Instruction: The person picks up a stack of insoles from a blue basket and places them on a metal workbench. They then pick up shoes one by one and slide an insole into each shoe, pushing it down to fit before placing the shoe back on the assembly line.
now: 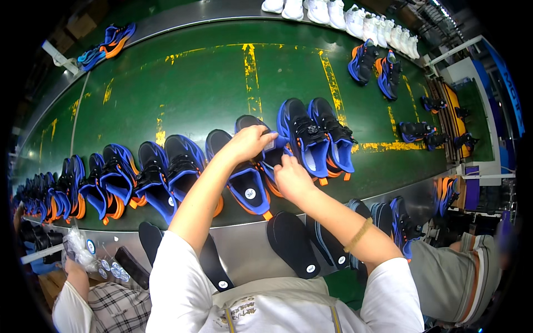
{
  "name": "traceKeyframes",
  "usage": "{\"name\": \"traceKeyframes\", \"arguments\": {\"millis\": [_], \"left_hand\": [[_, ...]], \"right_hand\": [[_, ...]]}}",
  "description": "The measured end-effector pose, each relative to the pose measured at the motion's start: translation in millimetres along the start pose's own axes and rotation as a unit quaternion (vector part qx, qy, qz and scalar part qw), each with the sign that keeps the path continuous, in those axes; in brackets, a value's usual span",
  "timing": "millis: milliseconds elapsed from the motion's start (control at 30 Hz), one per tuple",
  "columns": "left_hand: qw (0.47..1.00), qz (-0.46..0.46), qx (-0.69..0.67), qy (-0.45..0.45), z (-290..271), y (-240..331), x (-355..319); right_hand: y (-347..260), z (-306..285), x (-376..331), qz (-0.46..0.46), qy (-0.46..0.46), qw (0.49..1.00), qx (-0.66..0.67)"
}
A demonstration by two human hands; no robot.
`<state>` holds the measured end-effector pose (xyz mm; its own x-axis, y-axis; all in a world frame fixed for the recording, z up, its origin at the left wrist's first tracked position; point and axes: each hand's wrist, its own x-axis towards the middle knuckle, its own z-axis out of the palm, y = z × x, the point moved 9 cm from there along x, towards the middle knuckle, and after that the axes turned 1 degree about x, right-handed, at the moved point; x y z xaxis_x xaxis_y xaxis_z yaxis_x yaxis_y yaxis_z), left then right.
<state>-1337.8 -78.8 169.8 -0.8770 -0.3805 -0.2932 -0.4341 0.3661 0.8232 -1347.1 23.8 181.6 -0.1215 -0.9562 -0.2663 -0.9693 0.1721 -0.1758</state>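
Note:
A black and blue sneaker with an orange sole [273, 157] sits on the green belt in front of me, partly covered by my hands. My left hand [250, 143] is closed on its upper near the tongue. Fingers pinched, my right hand [292, 176] grips the blue collar at the shoe's opening. Just left stands its neighbour sneaker [244, 183], toe pointing away, with a round white sticker on the insole inside. To the right is a pair of matching sneakers [316, 136]. What lies inside the held shoe is mostly hidden.
A row of matching sneakers [116, 169] runs left along the green belt [205, 77]. Black insoles [293, 244] lie on the metal ledge [244, 250] before me. White shoes [338, 16] line the far edge. People stand close on both sides; a phone [132, 266] lies left.

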Motion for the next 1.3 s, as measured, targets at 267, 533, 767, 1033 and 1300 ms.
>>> {"name": "traceKeyframes", "arguments": {"millis": [267, 533, 767, 1033, 1300], "left_hand": [[0.993, -0.087, -0.009, 0.08, -14.2, -14.9, -9.5], [0.994, -0.077, -0.019, 0.071, -8.5, -9.3, -7.7], [0.993, -0.038, 0.058, 0.091, -6.5, -8.9, -8.2], [0.991, -0.076, 0.008, 0.111, -3.2, -11.3, -7.7], [0.934, 0.128, 0.264, 0.205, -0.9, 29.7, -17.3]], "right_hand": [[10.4, -4.0, -3.2, 0.052, -0.184, 0.981, 0.033], [7.7, 35.3, 22.9, -0.021, -0.058, 0.997, -0.038], [11.1, 69.4, 25.4, -0.031, -0.289, 0.948, -0.129], [13.1, 106.2, 31.0, -0.148, -0.329, 0.924, -0.129], [-3.7, 39.6, -9.0, -0.167, -0.452, 0.873, -0.079]]}}
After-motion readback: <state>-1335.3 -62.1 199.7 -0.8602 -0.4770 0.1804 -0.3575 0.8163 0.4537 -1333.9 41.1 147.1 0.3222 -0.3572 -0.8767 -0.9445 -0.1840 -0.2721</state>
